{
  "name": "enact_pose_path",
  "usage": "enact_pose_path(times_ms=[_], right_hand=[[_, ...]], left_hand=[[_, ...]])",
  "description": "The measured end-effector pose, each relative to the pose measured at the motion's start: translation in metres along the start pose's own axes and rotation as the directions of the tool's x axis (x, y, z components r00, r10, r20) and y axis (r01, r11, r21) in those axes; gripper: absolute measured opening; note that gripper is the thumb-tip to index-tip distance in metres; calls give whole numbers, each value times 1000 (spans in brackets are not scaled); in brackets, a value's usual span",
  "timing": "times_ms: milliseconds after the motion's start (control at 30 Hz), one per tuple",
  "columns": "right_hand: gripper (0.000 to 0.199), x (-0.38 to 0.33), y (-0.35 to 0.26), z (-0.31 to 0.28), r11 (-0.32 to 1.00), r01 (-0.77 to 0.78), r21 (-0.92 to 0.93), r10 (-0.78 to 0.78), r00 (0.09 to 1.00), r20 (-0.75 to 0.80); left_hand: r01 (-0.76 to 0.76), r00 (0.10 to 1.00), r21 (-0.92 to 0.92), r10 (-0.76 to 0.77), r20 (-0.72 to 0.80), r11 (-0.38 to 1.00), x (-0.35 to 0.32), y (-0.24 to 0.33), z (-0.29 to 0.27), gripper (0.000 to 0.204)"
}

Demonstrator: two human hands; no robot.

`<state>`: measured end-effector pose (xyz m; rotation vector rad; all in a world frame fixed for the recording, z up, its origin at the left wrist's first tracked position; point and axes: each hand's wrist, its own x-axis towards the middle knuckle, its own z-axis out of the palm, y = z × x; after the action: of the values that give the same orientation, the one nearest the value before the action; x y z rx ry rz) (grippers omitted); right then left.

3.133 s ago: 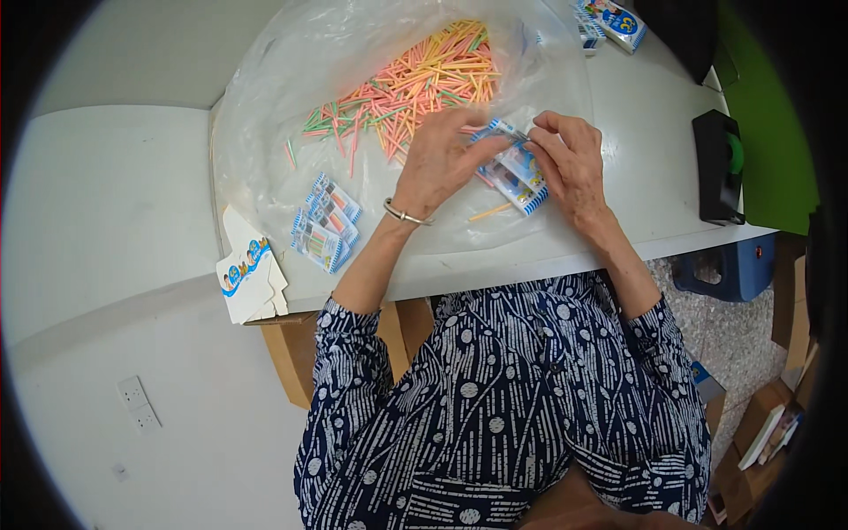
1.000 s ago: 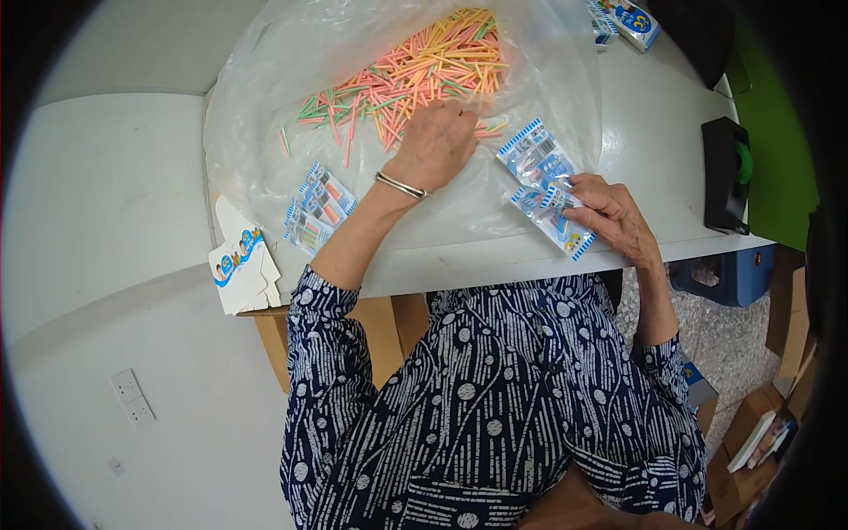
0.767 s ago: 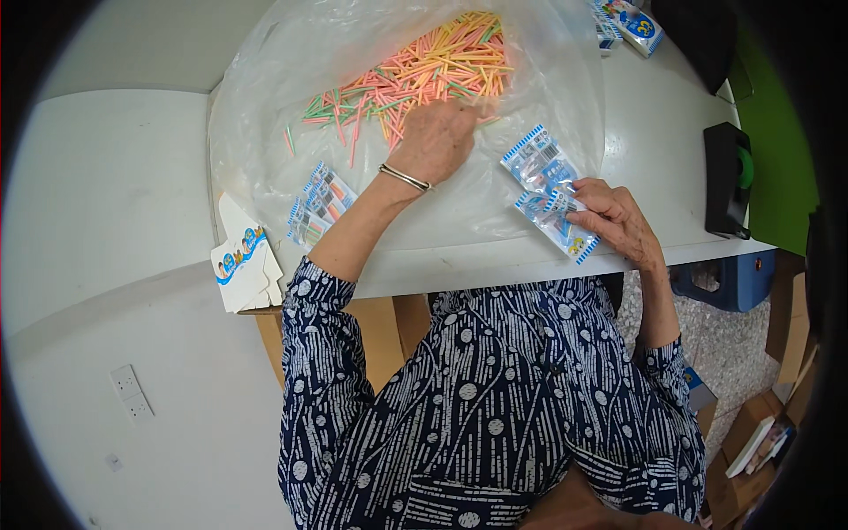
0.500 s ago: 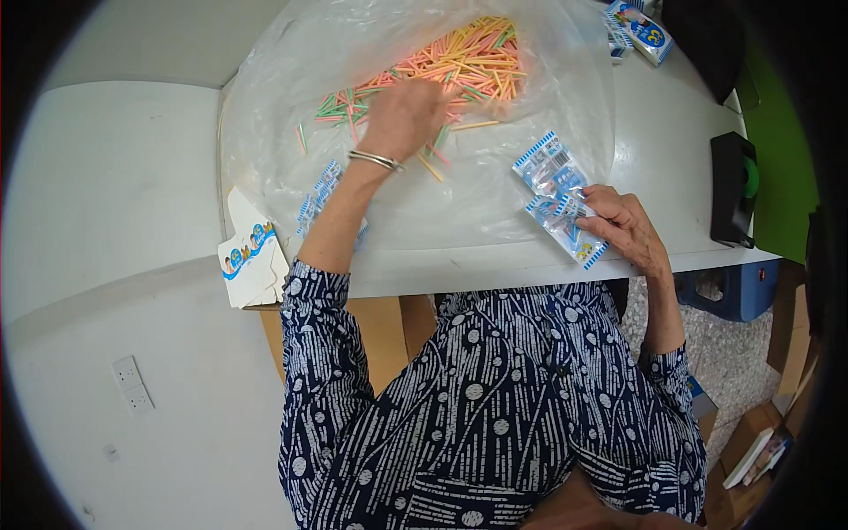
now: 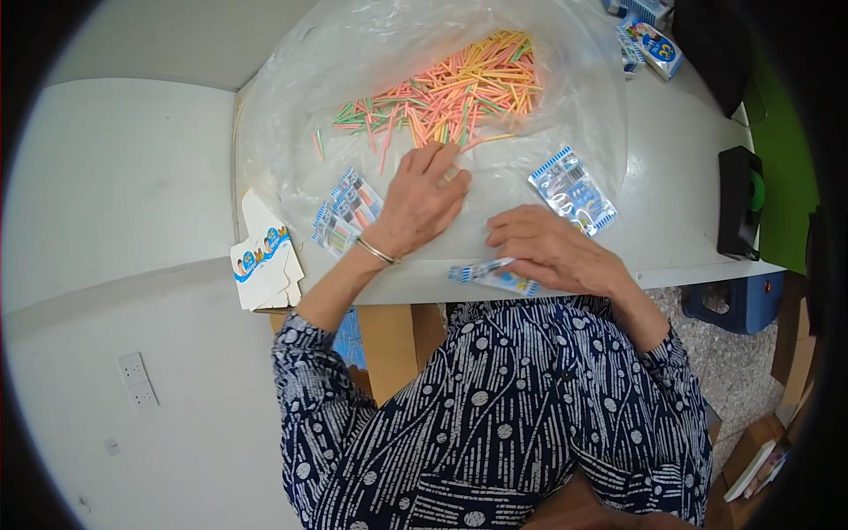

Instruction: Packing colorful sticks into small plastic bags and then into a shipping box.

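Note:
A heap of thin pink, yellow and green candy sticks (image 5: pixel 477 79) lies on a clear plastic bag (image 5: pixel 283 115) spread over the table. My left hand (image 5: pixel 420 203) is at the near edge of the heap, fingers curled together; pale stick ends show by its fingertips, though most of its grip is hidden. With thumb and fingers, my right hand (image 5: pixel 556 252) pinches a small blue-and-white packet (image 5: pixel 495 277) close to the table's front edge. Another flat packet (image 5: pixel 574 190) lies just beyond that hand. Packets with coloured sticks inside (image 5: pixel 355 205) rest beside my left wrist.
Folded white cartons (image 5: pixel 267 265) sit at the table's left front corner. More blue-and-white packs (image 5: pixel 652 46) are at the far right. A black tape dispenser (image 5: pixel 738 203) stands by the right edge, above a blue plastic stool (image 5: pixel 733 300).
My left hand has drawn back from the heap toward me. My right hand has moved left with one packet, leaving the other on the bag. The view has shifted slightly.

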<state>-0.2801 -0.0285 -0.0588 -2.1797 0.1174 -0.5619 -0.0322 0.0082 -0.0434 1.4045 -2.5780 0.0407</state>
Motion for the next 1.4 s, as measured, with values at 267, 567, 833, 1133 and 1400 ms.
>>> enact_pose_path(times_ms=[267, 567, 833, 1133, 1400], right_hand=[[20, 7, 21, 23, 976, -141, 163, 127, 987, 95], [19, 10, 13, 20, 967, -184, 178, 168, 980, 103], [19, 6, 20, 26, 973, -159, 170, 146, 985, 90], [21, 5, 27, 28, 967, -128, 222, 140, 989, -38], [23, 42, 13, -24, 449, -198, 871, 701, 683, -205]], left_hand=[[459, 832, 61, -405, -379, 886, 34, -2, 37, 70], [633, 767, 146, -590, -252, 760, 27, -37, 51, 55], [574, 815, 355, -555, -166, 738, 37, -59, 49, 24], [307, 946, 361, -325, -12, 881, 36, -80, 14, 13], [707, 703, -520, -392, 594, 479, 67, -82, -31, 26]])
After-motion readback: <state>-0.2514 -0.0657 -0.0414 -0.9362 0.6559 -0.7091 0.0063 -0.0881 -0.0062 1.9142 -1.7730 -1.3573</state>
